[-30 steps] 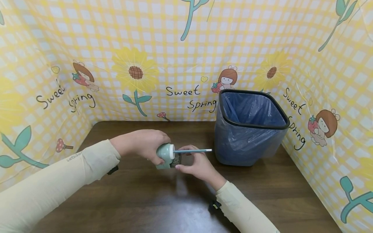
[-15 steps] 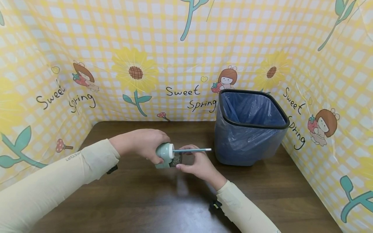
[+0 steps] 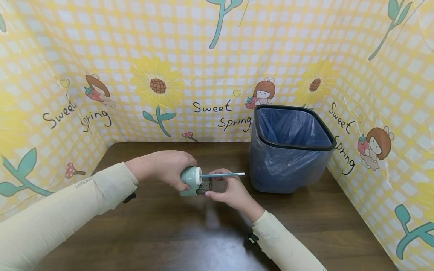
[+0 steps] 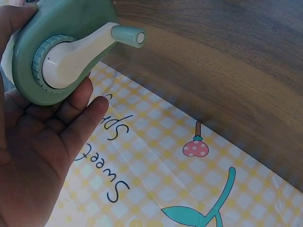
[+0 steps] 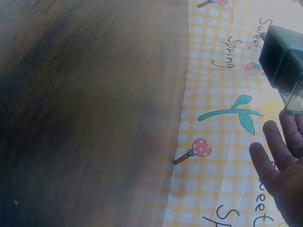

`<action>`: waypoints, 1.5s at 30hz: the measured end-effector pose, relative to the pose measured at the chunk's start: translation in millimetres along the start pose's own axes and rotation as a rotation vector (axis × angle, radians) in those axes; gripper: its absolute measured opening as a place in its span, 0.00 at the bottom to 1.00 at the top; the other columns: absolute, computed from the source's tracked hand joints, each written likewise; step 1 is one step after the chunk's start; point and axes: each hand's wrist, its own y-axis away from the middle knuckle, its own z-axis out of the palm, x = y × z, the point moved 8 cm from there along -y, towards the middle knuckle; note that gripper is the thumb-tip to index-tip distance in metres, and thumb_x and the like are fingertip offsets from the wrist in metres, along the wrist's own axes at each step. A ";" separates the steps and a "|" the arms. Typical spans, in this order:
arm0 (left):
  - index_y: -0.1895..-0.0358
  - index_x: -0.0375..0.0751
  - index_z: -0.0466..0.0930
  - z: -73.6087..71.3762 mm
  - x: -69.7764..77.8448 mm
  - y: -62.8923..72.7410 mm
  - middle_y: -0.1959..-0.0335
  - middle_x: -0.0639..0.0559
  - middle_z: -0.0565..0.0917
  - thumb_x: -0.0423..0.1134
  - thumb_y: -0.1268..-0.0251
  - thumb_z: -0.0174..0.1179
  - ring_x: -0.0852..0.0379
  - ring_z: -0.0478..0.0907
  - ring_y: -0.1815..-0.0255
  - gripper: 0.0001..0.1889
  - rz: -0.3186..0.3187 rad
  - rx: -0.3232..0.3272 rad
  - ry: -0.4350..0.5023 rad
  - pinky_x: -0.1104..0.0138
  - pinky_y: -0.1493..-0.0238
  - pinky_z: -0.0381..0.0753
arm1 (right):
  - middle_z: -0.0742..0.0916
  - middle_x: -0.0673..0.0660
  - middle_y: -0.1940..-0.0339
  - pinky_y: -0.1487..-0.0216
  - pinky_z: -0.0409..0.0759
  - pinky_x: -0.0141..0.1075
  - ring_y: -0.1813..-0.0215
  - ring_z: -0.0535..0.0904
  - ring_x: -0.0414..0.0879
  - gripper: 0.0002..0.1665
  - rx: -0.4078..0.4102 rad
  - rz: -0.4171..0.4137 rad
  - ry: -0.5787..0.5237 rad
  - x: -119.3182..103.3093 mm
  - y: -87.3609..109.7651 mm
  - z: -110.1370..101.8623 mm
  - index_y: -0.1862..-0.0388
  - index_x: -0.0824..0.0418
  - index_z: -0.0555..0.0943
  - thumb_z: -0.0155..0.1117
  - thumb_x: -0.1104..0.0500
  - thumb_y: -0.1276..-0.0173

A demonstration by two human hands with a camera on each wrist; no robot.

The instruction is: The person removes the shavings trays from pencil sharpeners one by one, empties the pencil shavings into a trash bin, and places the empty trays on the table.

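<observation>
My left hand grips a green hand-crank pencil sharpener from behind, over the wooden table. A blue pencil sticks out of its white front ring, pointing right. Below the pencil, a clear shavings drawer with dark shavings stands partly out of the body. My right hand pinches this drawer between thumb and fingers. The left wrist view shows the white crank with its green knob, untouched by the fingers. In the right wrist view the clear drawer meets the fingertips at the right edge.
A bin lined with a blue bag, its black rim on top, stands at the right back of the table. Yellow checked cloth hangs behind and on both sides.
The sharpener has shifted very slightly left with my left hand, and a little more of the drawer shows. My right hand stays almost where it was.
</observation>
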 end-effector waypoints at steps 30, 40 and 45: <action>0.46 0.44 0.81 -2.5 -8.6 2.8 0.56 0.59 0.84 0.56 0.51 0.75 0.62 0.78 0.59 0.30 -0.008 0.014 0.003 0.66 0.59 0.81 | 0.86 0.48 0.51 0.38 0.79 0.50 0.45 0.83 0.49 0.31 0.016 0.020 0.012 4.7 3.9 -3.5 0.44 0.57 0.81 0.83 0.51 0.44; 0.44 0.42 0.80 -2.6 -15.4 3.0 0.56 0.57 0.83 0.56 0.49 0.75 0.62 0.78 0.59 0.32 -0.020 0.012 0.002 0.65 0.58 0.82 | 0.86 0.49 0.51 0.39 0.80 0.50 0.45 0.81 0.45 0.30 0.032 -0.017 0.028 1.4 3.9 -4.5 0.45 0.57 0.81 0.84 0.54 0.46; 0.43 0.42 0.80 -0.7 -20.2 2.4 0.56 0.57 0.83 0.57 0.49 0.75 0.61 0.78 0.59 0.32 -0.041 0.005 -0.010 0.65 0.58 0.82 | 0.85 0.48 0.50 0.39 0.80 0.48 0.44 0.81 0.44 0.31 0.030 -0.033 0.035 0.1 4.9 -4.9 0.45 0.55 0.80 0.83 0.53 0.45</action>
